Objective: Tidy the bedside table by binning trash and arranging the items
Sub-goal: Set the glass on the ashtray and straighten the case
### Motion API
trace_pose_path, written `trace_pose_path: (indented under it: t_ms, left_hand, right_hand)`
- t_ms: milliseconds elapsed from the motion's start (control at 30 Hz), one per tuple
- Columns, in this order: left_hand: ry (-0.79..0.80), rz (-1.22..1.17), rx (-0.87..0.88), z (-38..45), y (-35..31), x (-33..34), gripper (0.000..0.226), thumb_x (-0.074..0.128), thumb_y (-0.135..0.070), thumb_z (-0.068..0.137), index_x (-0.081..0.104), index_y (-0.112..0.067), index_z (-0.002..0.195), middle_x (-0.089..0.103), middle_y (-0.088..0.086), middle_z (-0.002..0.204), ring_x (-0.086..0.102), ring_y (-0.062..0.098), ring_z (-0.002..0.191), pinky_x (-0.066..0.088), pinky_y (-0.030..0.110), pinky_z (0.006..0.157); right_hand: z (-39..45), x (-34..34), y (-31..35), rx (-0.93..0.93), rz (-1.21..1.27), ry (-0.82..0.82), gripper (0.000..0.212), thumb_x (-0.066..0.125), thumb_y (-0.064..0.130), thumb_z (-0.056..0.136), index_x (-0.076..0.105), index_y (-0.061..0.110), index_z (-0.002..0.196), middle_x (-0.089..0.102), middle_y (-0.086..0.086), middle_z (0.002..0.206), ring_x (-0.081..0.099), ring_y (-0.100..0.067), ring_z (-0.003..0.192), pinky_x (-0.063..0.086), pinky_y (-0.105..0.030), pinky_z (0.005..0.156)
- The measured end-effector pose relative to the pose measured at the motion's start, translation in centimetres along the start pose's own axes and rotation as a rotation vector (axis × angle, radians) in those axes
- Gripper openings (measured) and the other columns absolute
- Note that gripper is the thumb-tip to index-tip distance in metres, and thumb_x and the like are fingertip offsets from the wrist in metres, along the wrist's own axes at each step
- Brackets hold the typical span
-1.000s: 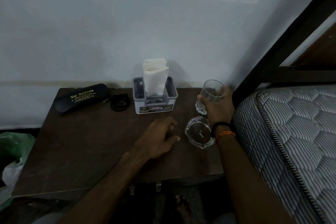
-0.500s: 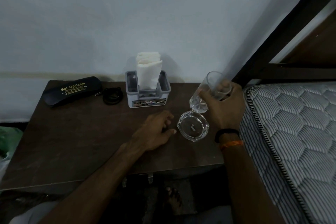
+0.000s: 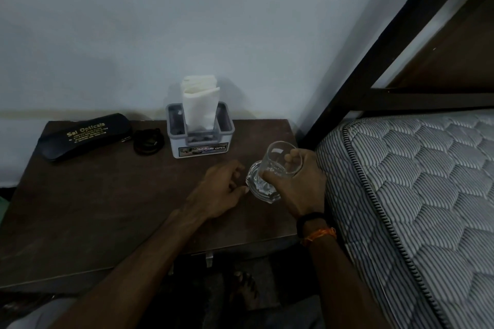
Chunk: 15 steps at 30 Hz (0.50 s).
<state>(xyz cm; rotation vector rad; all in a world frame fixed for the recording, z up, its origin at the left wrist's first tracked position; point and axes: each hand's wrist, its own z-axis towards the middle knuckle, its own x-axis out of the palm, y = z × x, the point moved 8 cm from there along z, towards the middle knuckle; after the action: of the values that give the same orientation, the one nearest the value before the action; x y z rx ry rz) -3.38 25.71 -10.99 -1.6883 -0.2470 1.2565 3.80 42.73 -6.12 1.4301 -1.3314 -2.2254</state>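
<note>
Gripping a clear drinking glass (image 3: 280, 161), the right hand (image 3: 299, 181) has its fingers (image 3: 292, 155) curled around the far side of the rim and its thumb pressed against the near side; the glass is tilted, mouth toward the far right corner of the bedside table (image 3: 93, 208), and it sits directly over a clear glass ashtray (image 3: 260, 187), though whether the two touch cannot be told; the ashtray rests on the table near its right edge, partly hidden behind the glass and the hand; a black band and an orange thread circle the right wrist; the left hand (image 3: 219, 189) lies palm down on the table just left of the ashtray, holding nothing, its fingers loosely bent and close together, with the fingertips (image 3: 244, 189) right at the ashtray's rim; toward the far edge, about the middle, stands a grey and white tissue holder (image 3: 200, 141) with white tissues (image 3: 199, 107) standing upright from it; just left of the holder lies a small black coiled item (image 3: 148, 140), too dark to name; beside that, at the far left corner, lies a black spectacle case (image 3: 85, 136) with gold lettering, set at a slant; a striped quilted mattress (image 3: 414, 195) runs along the table's right edge, under a dark bed frame (image 3: 374, 48); a pale wall (image 3: 160, 35) stands behind the far edge.
</note>
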Motion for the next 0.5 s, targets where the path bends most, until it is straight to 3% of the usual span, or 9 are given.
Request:
trace_pose_path:
  t_ms: [400,500]
  left_hand:
    - [0.024,-0.042,-0.015,-0.2,-0.2,0.3,0.038,0.074,-0.022,0.083,0.059,-0.017,0.117,0.064,-0.002,0.105,0.065,0.010,0.088,0.059,0.031,0.079]
    - [0.028,-0.036,-0.014,-0.3,-0.3,0.3,0.036,0.073,-0.021,0.084,0.059,-0.017,0.118,0.064,-0.003,0.106,0.065,0.009,0.089,0.057,0.024,0.077]
  right_hand:
    - [0.3,0.3,-1.1,-0.030,0.041,0.036,0.076,0.090,0.039,0.056,0.046,0.027,0.117,0.060,0.010,0.113,0.061,-0.015,0.104,0.054,-0.034,0.087]
    - [0.2,0.3,-1.3,-0.032,0.050,0.031,0.077,0.090,0.038,0.056,0.047,0.027,0.119,0.060,0.008,0.117,0.060,-0.014,0.106,0.055,-0.034,0.089]
